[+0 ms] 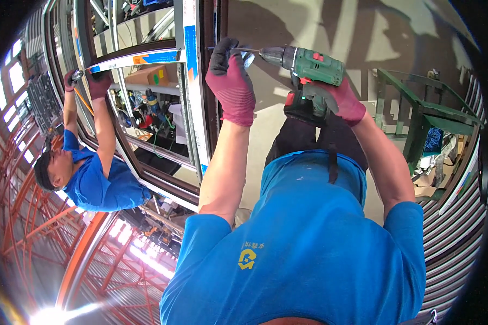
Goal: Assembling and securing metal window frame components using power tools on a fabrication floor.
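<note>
My right hand (336,100), in a maroon glove with dark fingers, grips the handle of a green cordless drill (315,67). The drill lies level, its black chuck and thin bit (246,50) pointing left. My left hand (232,86), gloved alike, is closed beside the window frame (207,103), its fingers around the bit's far end. What those fingers hold is hidden. A small shiny piece (248,58) shows just below the bit, beside the left hand. The frame is dark, with white and blue protective film, and stands upright on my left.
Beyond the frame, a co-worker in a blue shirt (100,181) has gloved hands on its far side. Through the openings show a cardboard box (146,76) and cluttered tools. To my right stands a green metal rack (417,108) with a blue box of small parts (433,142).
</note>
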Available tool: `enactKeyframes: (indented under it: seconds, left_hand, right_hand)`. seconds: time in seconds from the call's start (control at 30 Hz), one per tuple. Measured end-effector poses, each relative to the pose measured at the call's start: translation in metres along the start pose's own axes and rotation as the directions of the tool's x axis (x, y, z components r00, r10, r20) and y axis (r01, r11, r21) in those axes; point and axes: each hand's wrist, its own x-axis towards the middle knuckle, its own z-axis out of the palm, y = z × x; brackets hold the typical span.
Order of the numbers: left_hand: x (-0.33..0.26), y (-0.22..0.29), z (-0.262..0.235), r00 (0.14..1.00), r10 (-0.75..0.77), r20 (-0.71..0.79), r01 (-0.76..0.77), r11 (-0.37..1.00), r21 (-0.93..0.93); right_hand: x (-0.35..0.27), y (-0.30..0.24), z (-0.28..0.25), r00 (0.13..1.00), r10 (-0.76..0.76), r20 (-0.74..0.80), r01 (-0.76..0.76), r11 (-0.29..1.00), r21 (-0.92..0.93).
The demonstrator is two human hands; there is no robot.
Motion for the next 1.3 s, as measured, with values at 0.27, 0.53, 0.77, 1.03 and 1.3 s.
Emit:
enactKeyframes:
  seconds: [0.27,0.53,0.77,1.03,1.3]
  left_hand:
    - [-0.004,0.046,-0.02,0.984,-0.062,0.167,0.009,0.954,0.301]
    - [0.148,0.061,-0.052,0.936,0.101,0.338,-0.352,0.338,0.873]
    - [0.138,0.056,-0.033,0.942,0.186,0.279,-0.315,0.202,0.928]
    - [0.14,0.06,-0.034,0.96,0.1,0.262,-0.276,0.172,0.946]
    - [0.145,0.049,-0.049,0.951,0.15,0.271,-0.295,0.166,0.941]
  right_hand:
    - [0.018,0.001,-0.01,0.998,0.03,0.048,-0.023,0.989,-0.144]
    - [0.026,0.035,-0.024,0.984,-0.171,0.041,0.176,0.967,-0.183]
    - [0.041,0.032,-0.025,0.961,-0.167,0.223,0.232,0.922,-0.311]
    - [0.058,0.019,-0.026,0.877,-0.322,0.356,0.434,0.85,-0.299]
    - [0.088,0.006,-0.025,0.849,-0.304,0.432,0.505,0.709,-0.493]
